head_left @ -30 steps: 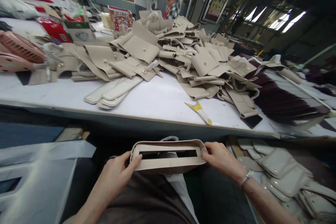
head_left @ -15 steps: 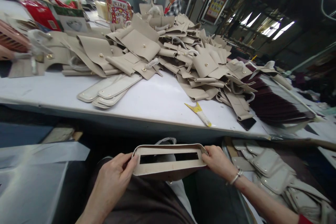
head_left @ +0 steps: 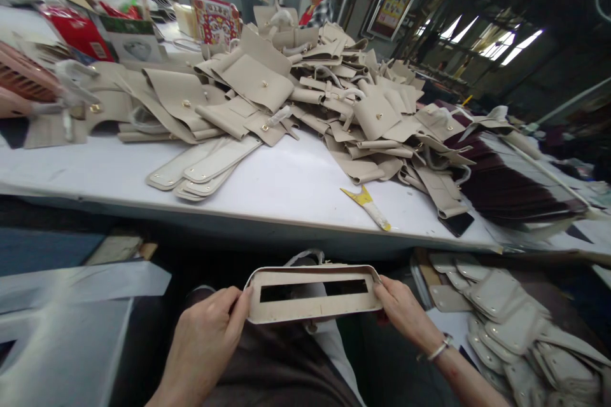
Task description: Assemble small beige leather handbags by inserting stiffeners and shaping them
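Above my lap I hold a beige handbag body [head_left: 293,313], its narrow side with a long rectangular opening turned up toward me. My left hand [head_left: 207,334] is closed on its left end, thumb on the near face. At the right end, the fingers of my right hand [head_left: 405,310] pinch the edge; a bracelet circles that wrist. A plastic-wrapped handle [head_left: 305,255] shows just behind the bag's far edge. A small metal piece [head_left: 311,327] hangs below the near edge. Much of the bag's lower part is hidden from view.
Beige bag pieces [head_left: 258,86] lie heaped on the white table [head_left: 291,194]. Long flat strips [head_left: 205,172], a yellow-ended tool [head_left: 367,206] and a dark phone [head_left: 456,224] rest near its edge. Right of me are stacked beige panels [head_left: 506,311]. A person [head_left: 321,9] is beyond the heap.
The bag body has tilted so its opening faces me more squarely, and both hands have shifted slightly right and down in view. My grip on both ends stays.
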Tool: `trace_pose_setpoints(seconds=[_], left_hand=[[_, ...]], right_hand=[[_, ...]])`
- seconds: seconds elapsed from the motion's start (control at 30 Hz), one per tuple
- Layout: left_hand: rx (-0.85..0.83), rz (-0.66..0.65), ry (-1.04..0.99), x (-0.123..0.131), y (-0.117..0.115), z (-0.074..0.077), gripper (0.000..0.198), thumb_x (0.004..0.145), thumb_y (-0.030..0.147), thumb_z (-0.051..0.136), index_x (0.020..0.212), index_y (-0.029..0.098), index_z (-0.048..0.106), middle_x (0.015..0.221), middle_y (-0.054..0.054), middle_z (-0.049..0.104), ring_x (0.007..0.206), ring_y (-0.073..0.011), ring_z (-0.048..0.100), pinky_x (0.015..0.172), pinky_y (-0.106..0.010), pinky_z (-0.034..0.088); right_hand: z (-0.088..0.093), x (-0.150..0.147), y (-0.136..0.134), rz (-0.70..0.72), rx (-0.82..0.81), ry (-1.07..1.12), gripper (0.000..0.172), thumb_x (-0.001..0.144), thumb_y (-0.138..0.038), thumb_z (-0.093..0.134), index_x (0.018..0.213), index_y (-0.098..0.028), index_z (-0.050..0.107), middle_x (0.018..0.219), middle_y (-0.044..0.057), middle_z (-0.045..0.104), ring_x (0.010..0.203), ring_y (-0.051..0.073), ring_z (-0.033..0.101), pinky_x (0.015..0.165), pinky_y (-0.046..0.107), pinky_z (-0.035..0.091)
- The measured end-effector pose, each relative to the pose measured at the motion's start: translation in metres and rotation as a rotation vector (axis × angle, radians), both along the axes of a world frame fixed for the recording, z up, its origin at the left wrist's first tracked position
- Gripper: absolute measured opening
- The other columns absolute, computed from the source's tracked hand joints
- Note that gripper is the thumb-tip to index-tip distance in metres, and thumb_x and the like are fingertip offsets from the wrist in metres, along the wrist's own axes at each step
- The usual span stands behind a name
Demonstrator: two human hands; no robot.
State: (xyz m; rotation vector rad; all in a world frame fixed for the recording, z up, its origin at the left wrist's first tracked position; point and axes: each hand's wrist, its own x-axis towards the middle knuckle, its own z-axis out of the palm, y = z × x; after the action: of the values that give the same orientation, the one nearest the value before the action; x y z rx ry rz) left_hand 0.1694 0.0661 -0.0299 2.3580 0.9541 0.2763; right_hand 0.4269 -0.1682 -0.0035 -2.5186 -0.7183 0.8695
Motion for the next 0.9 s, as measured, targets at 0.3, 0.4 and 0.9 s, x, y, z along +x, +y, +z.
trace_pose_setpoints(seconds=[0.3,0.4,0.9], left_hand=[[0.281,-0.090,-0.025,0.006,0.000,0.009,0.044,0.096,0.038,0.036,0.061,0.021,0.057,0.058,-0.001,0.058,0.054,-0.0152,0.058,0.055,-0.030,0.030],[0.318,-0.075,-0.024,0.007,-0.002,0.012,0.043,0.096,0.038,0.037,0.062,0.021,0.057,0.058,-0.001,0.058,0.055,-0.0155,0.058,0.055,-0.030,0.030],[-0.249,0.084,-0.015,0.017,-0.001,0.013,0.035,0.091,0.053,0.045,0.072,0.024,0.042,0.051,0.007,0.046,0.049,-0.0147,0.049,0.055,-0.025,0.033]], right_hand=[[-0.002,0.008,-0.002,0.030,0.016,0.093,0.031,0.091,-0.027,0.026,0.075,-0.020,0.053,0.052,-0.001,0.057,0.050,0.015,0.056,0.049,0.024,0.039],[-0.002,0.006,-0.001,0.045,0.009,0.045,0.033,0.092,-0.028,0.026,0.072,-0.020,0.051,0.053,0.001,0.058,0.054,0.017,0.057,0.055,0.026,0.040],[-0.001,0.009,-0.002,0.134,-0.041,-0.162,0.041,0.095,-0.035,0.027,0.061,-0.023,0.044,0.065,0.006,0.060,0.065,0.020,0.056,0.064,0.032,0.031]])
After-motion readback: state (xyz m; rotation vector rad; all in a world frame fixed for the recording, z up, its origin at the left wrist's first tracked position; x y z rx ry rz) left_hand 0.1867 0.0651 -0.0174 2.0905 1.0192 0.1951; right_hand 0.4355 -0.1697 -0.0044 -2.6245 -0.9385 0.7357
